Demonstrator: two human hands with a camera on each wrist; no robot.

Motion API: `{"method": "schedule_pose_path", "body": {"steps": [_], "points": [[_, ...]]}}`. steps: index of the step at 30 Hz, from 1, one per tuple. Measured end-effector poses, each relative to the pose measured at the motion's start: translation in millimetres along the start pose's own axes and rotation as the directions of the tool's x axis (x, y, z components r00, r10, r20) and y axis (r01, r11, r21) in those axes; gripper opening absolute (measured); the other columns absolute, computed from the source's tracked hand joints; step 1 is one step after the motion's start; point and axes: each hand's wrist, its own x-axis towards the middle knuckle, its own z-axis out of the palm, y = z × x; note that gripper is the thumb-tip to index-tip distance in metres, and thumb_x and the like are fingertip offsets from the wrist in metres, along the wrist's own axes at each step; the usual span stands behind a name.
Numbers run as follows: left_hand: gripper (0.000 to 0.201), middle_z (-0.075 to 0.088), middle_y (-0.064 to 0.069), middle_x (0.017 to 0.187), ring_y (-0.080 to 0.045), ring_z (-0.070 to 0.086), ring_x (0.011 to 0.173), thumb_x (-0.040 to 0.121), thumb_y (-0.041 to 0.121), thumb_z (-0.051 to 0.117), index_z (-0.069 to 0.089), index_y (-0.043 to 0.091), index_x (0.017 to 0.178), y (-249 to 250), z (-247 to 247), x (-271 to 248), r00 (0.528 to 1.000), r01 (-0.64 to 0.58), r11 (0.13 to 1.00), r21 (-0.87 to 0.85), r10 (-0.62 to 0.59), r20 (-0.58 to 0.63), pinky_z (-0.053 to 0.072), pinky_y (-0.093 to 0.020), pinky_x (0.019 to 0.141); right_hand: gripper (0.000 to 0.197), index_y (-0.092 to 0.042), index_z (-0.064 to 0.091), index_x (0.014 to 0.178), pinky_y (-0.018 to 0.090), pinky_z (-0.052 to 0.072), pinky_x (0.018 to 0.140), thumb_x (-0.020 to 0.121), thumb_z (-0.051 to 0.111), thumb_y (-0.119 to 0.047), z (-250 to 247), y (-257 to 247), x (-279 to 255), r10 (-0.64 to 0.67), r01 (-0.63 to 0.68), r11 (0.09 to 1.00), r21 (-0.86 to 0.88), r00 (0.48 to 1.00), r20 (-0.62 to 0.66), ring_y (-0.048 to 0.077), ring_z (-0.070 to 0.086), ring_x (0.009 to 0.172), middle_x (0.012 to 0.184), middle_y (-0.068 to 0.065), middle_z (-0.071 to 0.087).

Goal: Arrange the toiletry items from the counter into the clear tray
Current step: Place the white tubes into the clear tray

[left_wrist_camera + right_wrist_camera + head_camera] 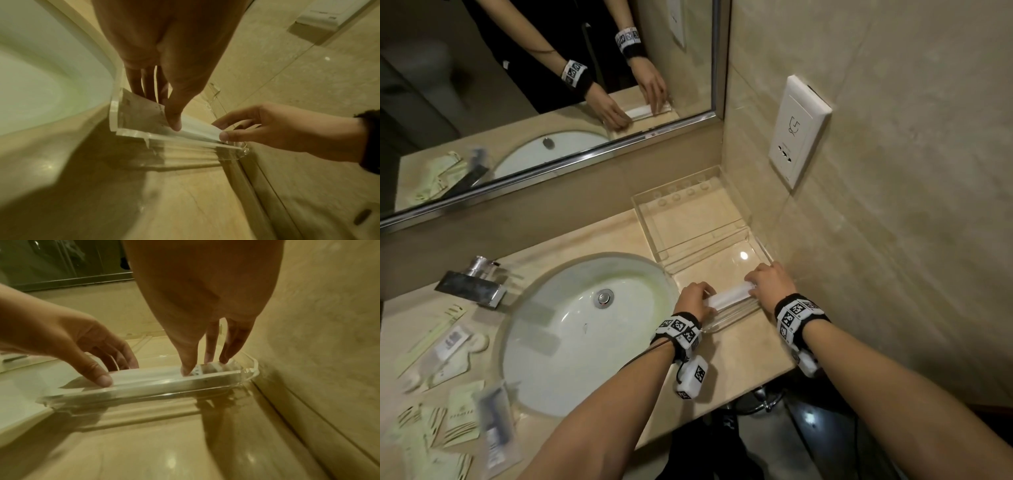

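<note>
Pale green paper-wrapped toiletry sachets and a clear-wrapped toiletry packet lie scattered at the lower left of the head view on the beige marble worktop, below a chrome tap. At centre sits the white oval sink basin with its metal drain plug. Right of the basin, the left hand pinches one end of a long white plastic-wrapped toiletry packet, thumb on the near edge and fingers behind, its grip clamped on the wrapper. The packet lies along the near edge of the clear acrylic tray, inside its front compartment, in the centre right of the frame. The right hand pinches the packet's other end, thumb and fingertips pressed down on it just behind the tray's front wall. The tray sits in the corner where the worktop meets the beige tiled wall, below a white wall socket plate. At upper left, a chrome-framed mirror reflects both hands.
</note>
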Motion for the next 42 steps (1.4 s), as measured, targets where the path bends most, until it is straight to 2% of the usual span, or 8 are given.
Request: {"method": "schedule_pose_path", "body": {"steps": [4,7,18,22,29,32,36,42], "points": [[0.033,0.067,-0.007,0.099,-0.023,0.064,0.091,0.069,0.014,0.081,0.068,0.017,0.1,-2,0,0,0.999,0.029,0.999,0.019,-0.028,-0.041,0.052,-0.032,0.081,0.04,-0.025,0.058,0.133,0.036,0.043,0.099,0.096,0.051,-0.011,-5,5,1,-0.037,0.036,0.999,0.018,0.998,0.05,0.028,0.044,0.122,0.132,0.004,0.056],[0.024,0.07,-0.007,0.096,-0.024,0.065,0.09,0.076,0.015,0.077,0.072,0.017,0.099,-1,3,-1,0.998,0.031,0.999,-0.011,-0.031,-0.046,0.053,-0.034,0.084,0.055,-0.023,0.057,0.135,0.034,0.046,0.097,0.089,0.048,0.006,-6,12,1,-0.054,0.052,0.998,0.028,0.997,0.055,0.028,0.045,0.122,0.131,0.005,0.054],[0.027,0.073,-0.007,0.107,-0.02,0.067,0.101,0.079,0.014,0.074,0.073,0.016,0.106,-9,2,-2,1.0,0.023,0.993,-0.112,-0.024,-0.008,0.05,-0.032,0.099,0.052,-0.022,0.062,0.127,0.036,0.053,0.088,0.086,0.054,0.01,6,17,3,-0.014,0.015,0.997,0.079,1.0,-0.016,0.025,0.046,0.119,0.125,0.003,0.058],[0.028,0.075,-0.004,0.101,-0.011,0.067,0.091,0.084,0.006,0.063,0.073,0.018,0.108,-16,-1,-5,1.0,-0.025,0.994,-0.106,0.026,0.006,0.05,-0.024,0.096,0.05,-0.022,0.062,0.127,0.035,0.052,0.09,0.087,0.055,0.008,6,18,2,-0.009,0.011,0.996,0.092,1.0,-0.024,0.024,0.047,0.119,0.125,0.003,0.059],[0.028,0.073,-0.005,0.089,-0.003,0.056,0.07,0.084,0.004,0.064,0.074,0.017,0.107,-20,-9,1,0.997,-0.071,0.997,-0.025,0.072,0.015,0.046,-0.016,0.085,0.039,-0.022,0.064,0.125,0.036,0.049,0.093,0.093,0.055,-0.003,8,18,-1,0.008,-0.008,0.993,0.119,1.0,0.005,0.025,0.048,0.119,0.124,0.004,0.059],[0.027,0.073,-0.007,0.091,-0.012,0.065,0.081,0.084,0.003,0.065,0.074,0.016,0.106,-22,-11,3,0.998,-0.063,0.998,-0.006,0.063,0.022,0.045,-0.018,0.082,0.038,-0.023,0.065,0.125,0.041,0.051,0.093,0.092,0.056,-0.004,10,17,-4,0.016,-0.018,0.992,0.123,1.0,0.016,0.026,0.049,0.117,0.124,0.004,0.059],[0.027,0.071,-0.013,0.103,-0.025,0.065,0.099,0.078,0.006,0.074,0.075,0.014,0.104,-21,-13,5,0.997,-0.071,0.997,-0.004,0.071,0.026,0.05,-0.03,0.096,0.042,-0.023,0.064,0.125,0.04,0.051,0.093,0.091,0.056,0.0,11,15,-6,0.017,-0.018,0.995,0.1,1.0,0.011,0.026,0.049,0.117,0.123,0.004,0.059],[0.035,0.071,-0.014,0.103,-0.024,0.065,0.095,0.076,0.009,0.077,0.071,0.011,0.11,-19,-21,-1,0.996,-0.088,0.995,-0.037,0.088,-0.013,0.05,-0.031,0.094,0.042,-0.021,0.061,0.126,0.037,0.051,0.093,0.089,0.06,-0.002,-3,11,-6,0.021,-0.024,0.995,0.099,0.999,0.027,0.025,0.052,0.118,0.128,0.004,0.056]]}}
